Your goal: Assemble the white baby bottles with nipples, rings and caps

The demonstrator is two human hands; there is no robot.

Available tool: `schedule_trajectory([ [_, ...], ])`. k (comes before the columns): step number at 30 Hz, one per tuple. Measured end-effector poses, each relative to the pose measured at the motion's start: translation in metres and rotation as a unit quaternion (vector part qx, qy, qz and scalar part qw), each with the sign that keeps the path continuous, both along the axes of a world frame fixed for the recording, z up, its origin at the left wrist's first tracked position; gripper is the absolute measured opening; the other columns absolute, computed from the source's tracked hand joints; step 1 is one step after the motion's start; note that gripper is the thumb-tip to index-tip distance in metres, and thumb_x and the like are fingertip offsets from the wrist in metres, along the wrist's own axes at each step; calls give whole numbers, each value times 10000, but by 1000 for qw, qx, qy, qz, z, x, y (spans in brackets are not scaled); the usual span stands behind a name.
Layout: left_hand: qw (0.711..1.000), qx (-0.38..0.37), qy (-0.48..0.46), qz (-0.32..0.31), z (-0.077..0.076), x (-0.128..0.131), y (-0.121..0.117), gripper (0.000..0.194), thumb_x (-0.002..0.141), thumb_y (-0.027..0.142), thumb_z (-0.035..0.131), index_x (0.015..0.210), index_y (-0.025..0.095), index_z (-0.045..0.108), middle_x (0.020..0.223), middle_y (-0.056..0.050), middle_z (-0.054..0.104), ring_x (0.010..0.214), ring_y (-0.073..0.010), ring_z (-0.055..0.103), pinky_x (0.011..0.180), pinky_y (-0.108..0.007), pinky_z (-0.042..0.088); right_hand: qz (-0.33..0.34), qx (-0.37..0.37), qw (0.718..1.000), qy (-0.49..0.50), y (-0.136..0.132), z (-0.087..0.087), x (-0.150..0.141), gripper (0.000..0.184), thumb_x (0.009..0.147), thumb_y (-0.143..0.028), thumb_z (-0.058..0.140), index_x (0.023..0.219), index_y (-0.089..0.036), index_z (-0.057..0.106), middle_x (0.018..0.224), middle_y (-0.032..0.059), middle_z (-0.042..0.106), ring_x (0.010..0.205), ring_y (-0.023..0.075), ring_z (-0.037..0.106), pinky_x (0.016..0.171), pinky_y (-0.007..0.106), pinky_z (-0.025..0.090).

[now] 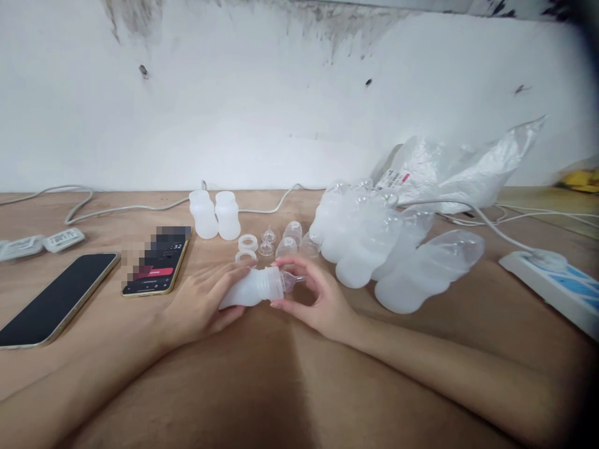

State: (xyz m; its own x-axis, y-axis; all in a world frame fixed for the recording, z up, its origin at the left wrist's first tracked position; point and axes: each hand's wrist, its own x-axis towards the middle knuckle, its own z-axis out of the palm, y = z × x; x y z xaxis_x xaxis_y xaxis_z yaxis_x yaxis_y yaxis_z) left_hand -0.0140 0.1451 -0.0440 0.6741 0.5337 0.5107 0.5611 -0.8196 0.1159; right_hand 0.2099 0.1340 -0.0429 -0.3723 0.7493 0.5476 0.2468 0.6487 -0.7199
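Observation:
A frosted white baby bottle (246,289) lies sideways above the table, its threaded neck pointing right. My left hand (203,296) is wrapped round the bottle's body. With thumb and fingers, my right hand (322,296) grips the collar ring (277,284) at the neck; a clear nipple (294,282) sticks out of the ring toward my palm. Just behind are two loose collar rings (248,242), two clear nipples (267,235) and several clear caps (293,231). Two open bottle bodies (227,215) stand upright behind the rings.
To the right lie several capped bottles (360,231) in a heap, with a clear plastic bag (449,168) behind. A power strip (552,280) sits at the far right. Two phones, one dark (58,299) and one lit (159,262), lie left. A white cable (126,212) runs along the wall.

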Motion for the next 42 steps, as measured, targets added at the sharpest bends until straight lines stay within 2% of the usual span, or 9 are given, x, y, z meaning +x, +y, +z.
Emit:
schedule_trajectory([
  [3, 1000, 10, 5, 18, 4, 2, -3, 497, 784, 275, 537, 1233, 192, 341, 1185, -120, 491, 1036, -226, 537, 808, -335, 485, 0, 13, 1000, -1, 0, 1, 0, 393, 698, -216, 668, 1053, -258, 504, 1058, 34, 531, 968, 170, 523, 685, 269, 523],
  [7, 999, -25, -6, 33, 9, 5, -6, 502, 777, 295, 543, 1236, 216, 358, 1112, -89, 525, 939, -203, 573, 747, -308, 499, 3, 5, 1000, 11, 3, 1, 1, 382, 707, -195, 658, 1057, -266, 521, 1071, 28, 534, 968, 159, 522, 649, 243, 525],
  [11, 997, -54, -43, 46, 6, 4, -4, 548, 747, 313, 579, 1224, 198, 335, 1046, -71, 585, 890, -192, 598, 730, -296, 500, 9, -4, 1000, 21, 6, -1, 1, 388, 718, -171, 645, 1068, -291, 530, 1104, 16, 539, 1013, 162, 509, 656, 243, 528],
  [16, 993, -95, -51, 54, 4, 1, -3, 431, 736, 352, 589, 1108, 214, 421, 1014, -51, 626, 843, -190, 623, 700, -284, 505, 23, -6, 1000, 18, 8, -2, 3, 374, 729, -140, 629, 1057, -294, 537, 1121, 6, 548, 1052, 153, 506, 710, 246, 526],
  [24, 988, -135, -73, 25, 4, -1, 0, 437, 739, 347, 602, 1131, 211, 467, 1116, -47, 604, 984, -214, 589, 847, -339, 475, 38, 112, 989, -84, 10, 2, 11, 318, 787, -137, 555, 1081, -253, 515, 1137, 44, 556, 1058, 168, 519, 906, 370, 433],
  [31, 995, -75, -67, 18, 1, 0, -3, 464, 737, 335, 611, 1155, 203, 459, 1077, -66, 624, 921, -200, 617, 781, -300, 504, -2, 93, 991, -93, 9, 0, 10, 378, 716, -285, 657, 1062, -226, 516, 1026, 49, 602, 919, 166, 571, 767, 304, 489],
  [37, 999, 12, -34, -7, 1, 2, -5, 465, 747, 324, 593, 1164, 191, 435, 1001, -73, 645, 863, -186, 628, 719, -276, 509, -31, 25, 991, -125, 10, 3, 11, 291, 682, -383, 667, 873, -185, 571, 783, 19, 642, 688, 139, 589, 632, 261, 472],
  [42, 999, 26, -19, -28, 1, 2, -4, 493, 758, 313, 582, 1199, 197, 394, 1002, -82, 639, 881, -193, 619, 715, -297, 509, -31, 15, 989, -143, 11, 3, 12, 328, 710, -479, 603, 741, -153, 580, 660, 27, 586, 587, 125, 532, 537, 249, 426],
])
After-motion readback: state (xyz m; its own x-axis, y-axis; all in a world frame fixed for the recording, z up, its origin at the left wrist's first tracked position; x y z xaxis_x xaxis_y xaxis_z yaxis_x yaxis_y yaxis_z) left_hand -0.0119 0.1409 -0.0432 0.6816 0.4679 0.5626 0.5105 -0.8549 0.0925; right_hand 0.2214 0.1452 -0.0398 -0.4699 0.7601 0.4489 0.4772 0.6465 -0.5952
